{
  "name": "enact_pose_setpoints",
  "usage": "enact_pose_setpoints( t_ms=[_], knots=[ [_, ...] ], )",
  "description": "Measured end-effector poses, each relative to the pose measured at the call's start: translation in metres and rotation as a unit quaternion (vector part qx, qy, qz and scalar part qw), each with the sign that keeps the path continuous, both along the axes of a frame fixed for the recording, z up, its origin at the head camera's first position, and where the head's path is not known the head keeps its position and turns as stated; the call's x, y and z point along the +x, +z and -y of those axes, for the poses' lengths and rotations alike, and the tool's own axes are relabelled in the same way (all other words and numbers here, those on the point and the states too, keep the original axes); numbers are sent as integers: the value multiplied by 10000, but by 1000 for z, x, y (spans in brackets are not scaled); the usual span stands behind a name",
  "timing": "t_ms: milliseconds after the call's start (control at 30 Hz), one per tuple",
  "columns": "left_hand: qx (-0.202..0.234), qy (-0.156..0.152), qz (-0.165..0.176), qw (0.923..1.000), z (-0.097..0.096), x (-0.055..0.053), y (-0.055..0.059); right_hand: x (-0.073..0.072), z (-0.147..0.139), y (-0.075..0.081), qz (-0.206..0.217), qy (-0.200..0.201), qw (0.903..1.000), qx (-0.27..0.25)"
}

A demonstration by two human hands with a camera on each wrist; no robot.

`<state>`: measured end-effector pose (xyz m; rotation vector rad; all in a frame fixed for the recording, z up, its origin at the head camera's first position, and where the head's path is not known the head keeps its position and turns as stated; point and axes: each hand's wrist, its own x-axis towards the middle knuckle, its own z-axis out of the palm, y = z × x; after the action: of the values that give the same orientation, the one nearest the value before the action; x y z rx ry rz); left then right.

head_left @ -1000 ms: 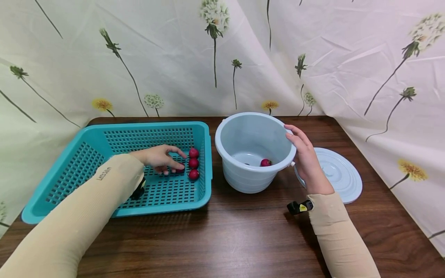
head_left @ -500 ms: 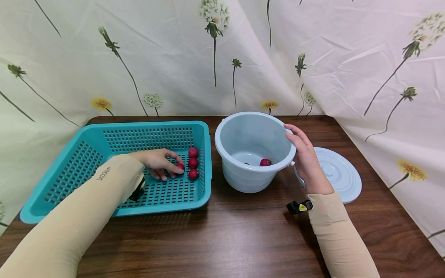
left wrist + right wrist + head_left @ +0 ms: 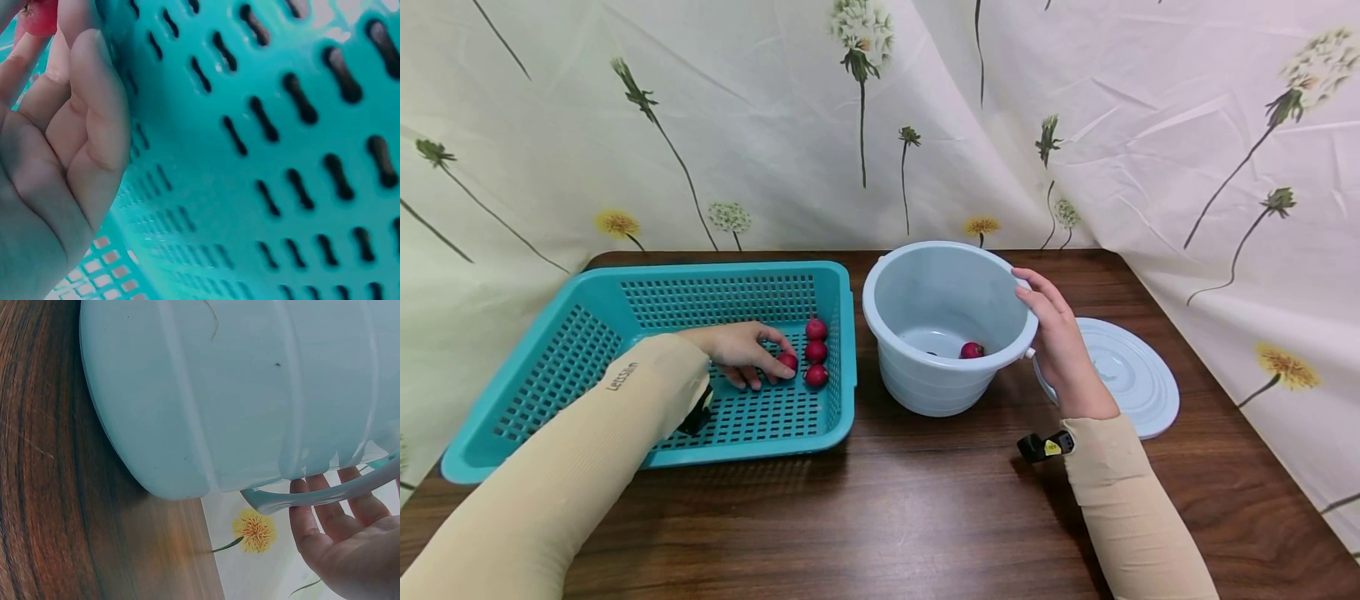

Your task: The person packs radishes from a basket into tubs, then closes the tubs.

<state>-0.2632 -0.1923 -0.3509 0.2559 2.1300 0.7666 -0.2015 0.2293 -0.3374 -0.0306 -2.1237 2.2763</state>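
Basket (image 3: 741,455): turquoise, slotted all over, sitting on the left of the dark wood worktop (image 3: 887,517).
Left hand (image 3: 742,346): right down inside the basket, thumb and fingers pinching one red radish (image 3: 787,362); the wrist view catches a bit of it at the top corner.
Trio of radishes (image 3: 816,352): lined up near the basket's right wall, just beside the pinched one.
Bucket (image 3: 934,390): pale blue, upright, mouth up, close by the basket's right side.
Right hand (image 3: 1062,337): on the bucket's right side, gripping it at the rim; from the wrist, fingers reach past the curved handle (image 3: 337,492) to the wall.
Loner (image 3: 972,350): a single radish in the bottom of the bucket, toward the near right.
Lid (image 3: 1142,387): round, pale blue, flat on the worktop right of the bucket, partly behind the right hand.
Backdrop (image 3: 760,108): white cloth, creased, printed with dandelions.
Sleeves (image 3: 550,492): beige on both forearms.
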Motion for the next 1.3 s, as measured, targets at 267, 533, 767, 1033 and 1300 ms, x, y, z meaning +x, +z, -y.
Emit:
enact_pose_setpoints(
  t_ms=[267,533,767,1033,1300],
  knots=[
    [212,-255,-312,9990,-7,1,8,0,0,1,16,7,10000,-29],
    [347,-520,-745,9953,-16,2,22,0,0,0,19,8,10000,-15],
    [474,-590,-1093,9911,-21,-1,33,0,1,0,51,-5,10000,-4],
    [844,-589,-1277,9865,-26,1,51,0,1,0,44,-21,10000,11],
    [1123,-476,-1417,9824,-32,4,66,0,1,0,15,-39,10000,33]
  ],
)
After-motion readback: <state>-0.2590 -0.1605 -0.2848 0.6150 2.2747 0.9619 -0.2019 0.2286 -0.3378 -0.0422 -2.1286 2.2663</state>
